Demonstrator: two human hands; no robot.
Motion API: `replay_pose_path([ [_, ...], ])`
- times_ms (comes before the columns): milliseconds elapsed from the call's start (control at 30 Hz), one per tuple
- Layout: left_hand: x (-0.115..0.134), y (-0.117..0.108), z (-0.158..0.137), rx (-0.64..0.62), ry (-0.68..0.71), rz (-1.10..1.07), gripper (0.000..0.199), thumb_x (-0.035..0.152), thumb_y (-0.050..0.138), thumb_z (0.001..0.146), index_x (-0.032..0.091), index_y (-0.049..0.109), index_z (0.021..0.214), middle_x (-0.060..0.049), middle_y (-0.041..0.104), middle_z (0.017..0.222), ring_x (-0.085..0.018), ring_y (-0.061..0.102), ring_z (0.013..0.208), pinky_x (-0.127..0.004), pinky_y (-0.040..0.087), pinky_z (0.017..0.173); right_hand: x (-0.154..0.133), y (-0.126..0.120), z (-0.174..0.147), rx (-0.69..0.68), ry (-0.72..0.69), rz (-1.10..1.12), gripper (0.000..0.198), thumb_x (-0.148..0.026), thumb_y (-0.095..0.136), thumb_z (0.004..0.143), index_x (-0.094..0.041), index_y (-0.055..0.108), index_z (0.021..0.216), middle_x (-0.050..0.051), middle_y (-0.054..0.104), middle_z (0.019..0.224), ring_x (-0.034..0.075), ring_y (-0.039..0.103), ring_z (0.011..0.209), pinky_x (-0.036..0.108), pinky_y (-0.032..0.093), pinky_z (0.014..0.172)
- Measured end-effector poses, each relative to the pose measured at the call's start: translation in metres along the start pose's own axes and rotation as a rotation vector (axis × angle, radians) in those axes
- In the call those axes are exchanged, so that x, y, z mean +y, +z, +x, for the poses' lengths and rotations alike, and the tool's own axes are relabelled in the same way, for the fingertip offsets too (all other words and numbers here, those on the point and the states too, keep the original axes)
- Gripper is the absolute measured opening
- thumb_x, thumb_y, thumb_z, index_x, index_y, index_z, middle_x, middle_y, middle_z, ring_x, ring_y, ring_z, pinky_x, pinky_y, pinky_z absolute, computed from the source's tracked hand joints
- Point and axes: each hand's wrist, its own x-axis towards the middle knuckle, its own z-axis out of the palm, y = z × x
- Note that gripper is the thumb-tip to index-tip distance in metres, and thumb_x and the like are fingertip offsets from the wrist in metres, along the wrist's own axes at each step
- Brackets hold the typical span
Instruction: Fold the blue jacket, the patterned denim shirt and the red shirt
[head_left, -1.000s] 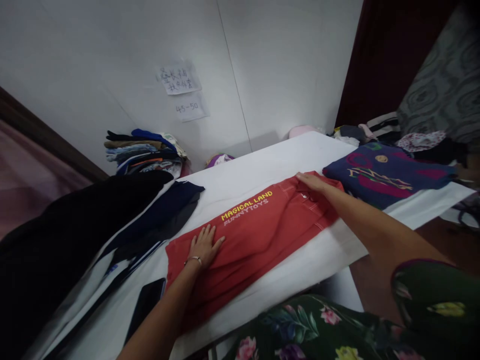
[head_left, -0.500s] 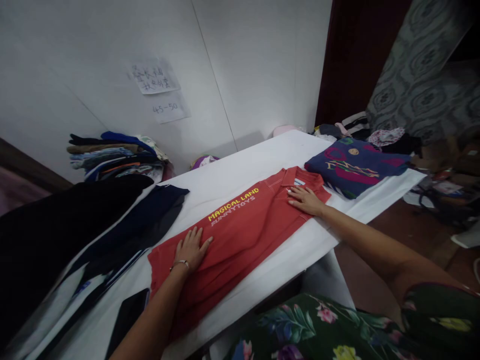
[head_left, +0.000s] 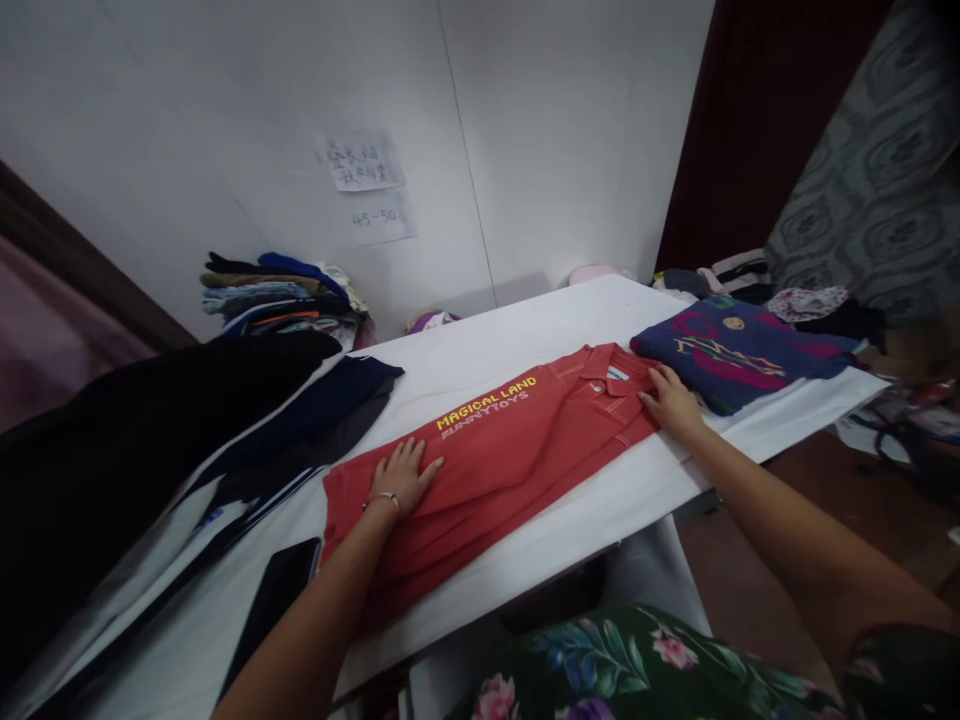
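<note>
A red collared shirt (head_left: 517, 455) lies folded lengthwise, with yellow "MAGICAL LAND" lettering along its upper edge and its collar to the right. My left hand (head_left: 403, 478), wearing a bracelet, rests flat on the hem half with fingers spread. At the shoulder edge beside the collar, my right hand (head_left: 673, 402) touches the fabric, its thumb and forefinger apart. Just beyond that hand is a folded navy garment (head_left: 739, 350) with a magenta and multicoloured print.
Dark garments (head_left: 150, 430) are heaped on the left of the white table (head_left: 517, 330). Behind them stands a stack of folded clothes (head_left: 281, 295) against the wall. A dark flat object (head_left: 281, 590) lies by my left forearm. More clothes (head_left: 739, 275) sit at the far right.
My right hand has slid from the shirt's chest near the collar outward to its shoulder edge. My left hand stays on the shirt. The whole view has shifted, with things appearing further right.
</note>
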Motion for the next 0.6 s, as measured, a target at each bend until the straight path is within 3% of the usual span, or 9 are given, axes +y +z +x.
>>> replay_pose_path([
  [167, 0.002, 0.000, -0.001, 0.014, 0.006, -0.031, 0.068, 0.057, 0.032, 0.093, 0.018, 0.036, 0.148, -0.010, 0.025, 0.158, -0.027, 0.022, 0.146, -0.050, 0.022, 0.116, -0.004, -0.008, -0.001, -0.075, -0.045, -0.134, 0.053, -0.046, 0.035, 0.093, -0.017, 0.055, 0.133, 0.016, 0.031, 0.154, 0.036, 0.051, 0.120, 0.053, 0.047, 0.092],
  [300, 0.002, 0.002, -0.003, 0.027, 0.004, -0.062, 0.068, 0.060, 0.032, 0.092, 0.020, 0.039, 0.147, -0.009, 0.027, 0.158, -0.026, 0.023, 0.145, -0.049, 0.021, 0.116, -0.020, -0.012, -0.008, 0.016, -0.120, -0.214, 0.045, -0.039, 0.039, 0.091, -0.021, 0.059, 0.128, 0.015, 0.038, 0.150, 0.039, 0.039, 0.131, 0.061, 0.037, 0.097],
  [400, 0.003, 0.001, -0.005, 0.037, 0.011, -0.090, 0.068, 0.060, 0.031, 0.092, 0.020, 0.041, 0.145, -0.010, 0.029, 0.157, -0.027, 0.024, 0.145, -0.049, 0.020, 0.116, -0.057, -0.010, -0.019, 0.014, -0.320, -0.091, 0.047, -0.041, 0.039, 0.092, -0.024, 0.055, 0.133, 0.012, 0.040, 0.150, 0.034, 0.031, 0.139, 0.058, 0.031, 0.104],
  [500, 0.008, -0.004, -0.010, 0.045, -0.001, -0.112, 0.066, 0.060, 0.033, 0.093, 0.019, 0.043, 0.143, -0.011, 0.031, 0.156, -0.027, 0.026, 0.144, -0.051, 0.019, 0.115, -0.107, -0.007, -0.035, -0.135, -0.530, 0.104, 0.054, -0.050, 0.037, 0.093, -0.025, 0.048, 0.140, 0.011, 0.037, 0.152, 0.030, 0.030, 0.141, 0.052, 0.032, 0.108],
  [600, 0.021, -0.010, -0.021, 0.100, -0.044, -0.093, 0.057, 0.055, 0.037, 0.093, 0.018, 0.056, 0.131, -0.014, 0.042, 0.150, -0.029, 0.035, 0.138, -0.054, 0.017, 0.114, -0.153, -0.001, -0.050, -0.243, -0.667, 0.212, 0.058, -0.057, 0.036, 0.093, -0.030, 0.042, 0.144, 0.007, 0.030, 0.156, 0.029, 0.024, 0.144, 0.053, 0.027, 0.112],
])
